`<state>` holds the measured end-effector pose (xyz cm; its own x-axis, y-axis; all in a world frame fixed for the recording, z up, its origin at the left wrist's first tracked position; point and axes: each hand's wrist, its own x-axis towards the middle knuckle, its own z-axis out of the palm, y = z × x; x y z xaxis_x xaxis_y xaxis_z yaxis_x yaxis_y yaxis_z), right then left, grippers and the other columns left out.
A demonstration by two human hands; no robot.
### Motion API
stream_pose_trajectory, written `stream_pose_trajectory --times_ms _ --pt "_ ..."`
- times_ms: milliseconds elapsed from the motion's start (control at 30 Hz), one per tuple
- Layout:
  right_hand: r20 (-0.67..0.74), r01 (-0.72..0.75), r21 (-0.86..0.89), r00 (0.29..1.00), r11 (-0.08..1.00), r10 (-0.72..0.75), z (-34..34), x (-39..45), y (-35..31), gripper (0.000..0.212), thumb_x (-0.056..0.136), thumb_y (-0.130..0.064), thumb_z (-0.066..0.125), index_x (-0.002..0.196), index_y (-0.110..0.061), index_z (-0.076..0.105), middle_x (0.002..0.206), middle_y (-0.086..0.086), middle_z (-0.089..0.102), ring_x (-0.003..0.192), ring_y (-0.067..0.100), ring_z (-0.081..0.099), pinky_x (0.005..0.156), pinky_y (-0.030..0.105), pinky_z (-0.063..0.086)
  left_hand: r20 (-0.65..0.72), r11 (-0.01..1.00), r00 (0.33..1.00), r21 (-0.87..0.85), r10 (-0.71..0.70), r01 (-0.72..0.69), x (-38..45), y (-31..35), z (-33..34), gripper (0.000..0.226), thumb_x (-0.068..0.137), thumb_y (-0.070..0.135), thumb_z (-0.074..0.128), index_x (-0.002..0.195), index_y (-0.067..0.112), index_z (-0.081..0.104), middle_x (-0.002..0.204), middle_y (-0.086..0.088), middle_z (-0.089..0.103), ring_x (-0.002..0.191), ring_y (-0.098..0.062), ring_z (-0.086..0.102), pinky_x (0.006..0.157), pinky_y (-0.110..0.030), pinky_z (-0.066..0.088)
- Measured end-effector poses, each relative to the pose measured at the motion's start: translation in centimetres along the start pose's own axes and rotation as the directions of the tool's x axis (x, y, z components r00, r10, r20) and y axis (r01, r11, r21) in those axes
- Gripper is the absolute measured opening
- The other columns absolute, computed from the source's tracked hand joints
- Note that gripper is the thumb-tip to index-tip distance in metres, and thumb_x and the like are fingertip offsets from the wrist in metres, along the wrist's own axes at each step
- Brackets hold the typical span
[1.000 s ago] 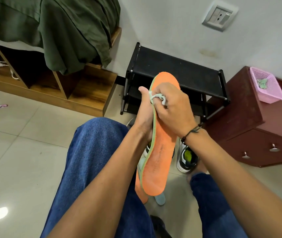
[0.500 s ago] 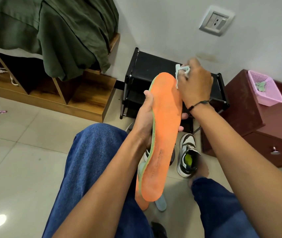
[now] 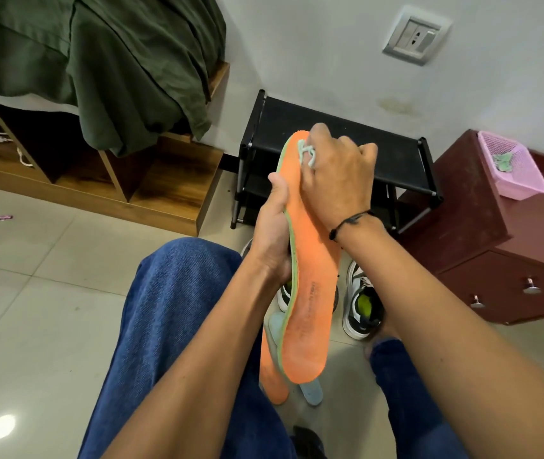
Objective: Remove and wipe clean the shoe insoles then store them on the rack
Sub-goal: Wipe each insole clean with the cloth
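Up front, the left hand (image 3: 272, 226) is clamped around the edge of the orange insole (image 3: 310, 293), toe end up. Over that toe, the right hand (image 3: 337, 180) is closed on a pale cloth (image 3: 307, 154), pressed to the insole. Behind both hands stands the black rack (image 3: 380, 154); shoes (image 3: 363, 306) sit below the right wrist.

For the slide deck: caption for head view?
Right hand wipes orange insole with cloth; left hand holds it.
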<state>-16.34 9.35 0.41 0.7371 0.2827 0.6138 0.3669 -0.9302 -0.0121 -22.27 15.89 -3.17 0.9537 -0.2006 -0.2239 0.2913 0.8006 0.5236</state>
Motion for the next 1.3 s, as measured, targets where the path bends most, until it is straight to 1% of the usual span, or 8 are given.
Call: stream_pose_trajectory --times_ms 167,267,400,633,800,1067,1167,1300 --pt "0.132 -0.141 -0.098 0.979 0.985 0.154 -0.2 1.2 1.1 0.018 0.094 -0.013 0.038 0.108 -0.015 0.049 0.069 -0.003 0.045 0.073 0.024 0.048 0.078 0.037 0.025 0.012 1.000 1.000 -0.009 0.007 -0.007 -0.2 -0.2 0.2 0.065 0.096 0.058 0.015 0.105 0.013 0.060 0.085 -0.008 0.073 0.076 -0.021 0.071 0.064 -0.035 0.059" --pt "0.134 -0.285 0.029 0.951 0.958 0.279 -0.6 1.7 1.6 0.018 0.095 -0.020 0.041 0.109 -0.014 0.051 0.083 0.001 0.059 0.088 0.025 0.057 0.082 0.035 0.028 0.010 1.000 1.000 -0.030 0.001 -0.001 -0.1 0.0 0.2 0.065 0.094 0.063 0.018 0.103 0.015 0.061 0.088 -0.009 0.073 0.079 -0.026 0.070 0.067 -0.044 0.057" --pt "0.006 -0.088 0.312 0.996 0.946 0.090 -0.8 1.1 0.6 0.013 0.083 -0.018 0.047 0.087 -0.011 0.057 0.085 0.001 0.060 0.085 0.025 0.054 0.073 0.034 0.034 -0.042 0.999 0.998 -0.025 0.038 -0.039 0.1 0.1 0.2 0.059 0.096 0.058 0.021 0.104 0.015 0.062 0.089 -0.010 0.073 0.080 -0.024 0.070 0.069 -0.040 0.058" --pt "-0.007 0.016 0.311 1.000 0.950 -0.015 0.2 -0.2 -1.7 0.007 0.081 -0.017 0.052 0.081 -0.011 0.055 0.072 0.001 0.057 0.071 0.025 0.052 0.068 0.037 0.031 -0.022 0.994 0.999 -0.102 0.029 -0.031 0.4 -0.1 0.0 0.068 0.095 0.060 0.027 0.131 0.008 0.052 0.130 -0.025 0.051 0.123 -0.041 0.045 0.112 -0.054 0.027" --pt "-0.039 -0.031 0.117 0.999 0.993 0.036 0.3 1.4 -1.0 0.009 0.088 -0.016 0.050 0.091 -0.011 0.056 0.077 0.002 0.059 0.075 0.025 0.053 0.071 0.036 0.028 0.009 0.995 0.998 -0.077 0.057 -0.056 0.4 0.0 -0.3 0.064 0.097 0.056 0.022 0.092 0.019 0.075 0.097 -0.012 0.071 0.092 -0.025 0.068 0.091 -0.043 0.049" --pt "0.112 -0.287 -0.006 0.952 0.958 0.286 -0.1 2.8 0.9 0.016 0.095 -0.021 0.038 0.105 -0.014 0.049 0.089 -0.001 0.057 0.092 0.024 0.054 0.083 0.037 0.029 0.045 0.998 0.999 -0.067 0.009 -0.006 0.2 -0.3 0.0 0.062 0.095 0.058 0.022 0.109 0.013 0.061 0.097 -0.011 0.071 0.088 -0.026 0.069 0.072 -0.042 0.058" --pt "0.085 -0.422 0.115 0.906 0.899 0.414 -0.6 2.8 1.5 0.014 0.092 -0.018 0.041 0.100 -0.011 0.051 0.082 -0.004 0.049 0.088 0.024 0.054 0.079 0.034 0.028 0.023 0.999 1.000 -0.050 -0.005 0.006 0.3 -0.2 -0.1 0.063 0.092 0.064 0.027 0.106 0.014 0.062 0.101 -0.013 0.069 0.095 -0.034 0.063 0.079 -0.052 0.052" --pt "-0.078 -0.150 0.446 0.976 0.883 0.205 -0.8 0.6 0.3 0.014 0.080 -0.020 0.047 0.079 -0.008 0.054 0.070 -0.003 0.053 0.069 0.028 0.054 0.069 0.039 0.040 -0.007 0.999 0.999 -0.021 0.039 -0.040 0.5 0.0 0.0 0.062 0.096 0.058 0.022 0.103 0.012 0.063 0.093 -0.010 0.072 0.085 -0.024 0.069 0.077 -0.038 0.056"
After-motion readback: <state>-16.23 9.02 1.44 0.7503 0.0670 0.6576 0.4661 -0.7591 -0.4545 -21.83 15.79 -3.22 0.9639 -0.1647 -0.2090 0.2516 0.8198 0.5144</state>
